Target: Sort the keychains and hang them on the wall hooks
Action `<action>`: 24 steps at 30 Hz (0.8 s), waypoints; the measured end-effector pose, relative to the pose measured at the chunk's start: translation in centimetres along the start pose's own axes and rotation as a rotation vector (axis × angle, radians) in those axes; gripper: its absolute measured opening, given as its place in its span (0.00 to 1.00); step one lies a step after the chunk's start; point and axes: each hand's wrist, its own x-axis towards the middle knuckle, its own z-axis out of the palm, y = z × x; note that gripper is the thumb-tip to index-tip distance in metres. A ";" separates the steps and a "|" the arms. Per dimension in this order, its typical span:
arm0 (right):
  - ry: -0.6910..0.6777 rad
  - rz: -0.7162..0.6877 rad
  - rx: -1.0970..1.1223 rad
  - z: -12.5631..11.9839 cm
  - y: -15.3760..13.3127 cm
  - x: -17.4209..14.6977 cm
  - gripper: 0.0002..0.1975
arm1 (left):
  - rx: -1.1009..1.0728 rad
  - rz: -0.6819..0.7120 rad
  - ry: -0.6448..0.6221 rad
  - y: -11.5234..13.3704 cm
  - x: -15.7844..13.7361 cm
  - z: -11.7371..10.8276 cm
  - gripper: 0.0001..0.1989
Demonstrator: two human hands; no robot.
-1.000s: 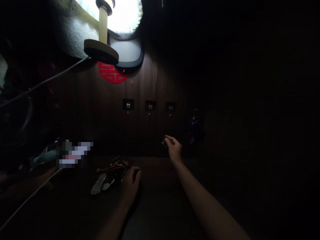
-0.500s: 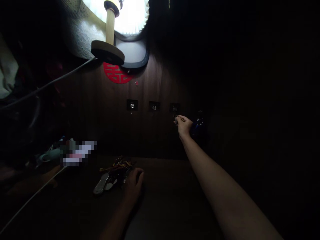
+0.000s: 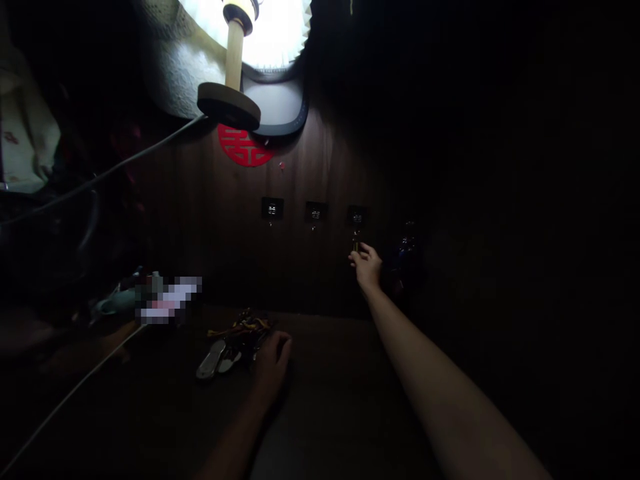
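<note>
My right hand [image 3: 369, 268] reaches to the dark wooden wall, its fingertips on a thin yellowish strap-like piece [image 3: 356, 245]. That piece hangs upright below the rightmost hook [image 3: 357, 215]. My left hand [image 3: 273, 357] lies low on the dark tabletop [image 3: 330, 373], fingers curled and partly lost in shadow. It touches the right side of a heap of keychains [image 3: 250, 327] with brown and yellow straps. A shiny oval metal piece [image 3: 211, 360] lies at the heap's near left. What the left fingers hold, if anything, is hidden.
Two more hooks [image 3: 316, 213] are on the wall. A bright lamp [image 3: 280, 40] with a wooden stem hangs above a red paper cut-out [image 3: 245, 148]. A white cable [image 3: 75, 390] crosses the left. Another person's hand [image 3: 117, 343] is near a blurred-out item. A dark bottle-like shape [image 3: 407, 250] stands right.
My right hand has dropped slightly below the hook, and the yellowish piece now hangs upright above its fingertips. My left hand stays by the heap. The view has shifted a little.
</note>
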 end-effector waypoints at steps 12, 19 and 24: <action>-0.243 0.262 -0.031 -3.2 4.9 -9.6 0.18 | -0.076 -0.123 0.132 -0.7 0.4 -0.2 0.09; -0.517 0.207 -0.151 -3.1 6.2 -15.9 0.14 | -0.252 -0.244 0.337 -1.2 1.1 -1.0 0.12; -0.826 -0.129 -0.341 -2.7 4.7 -18.8 0.15 | -0.344 -0.286 0.397 -1.3 1.2 -1.4 0.13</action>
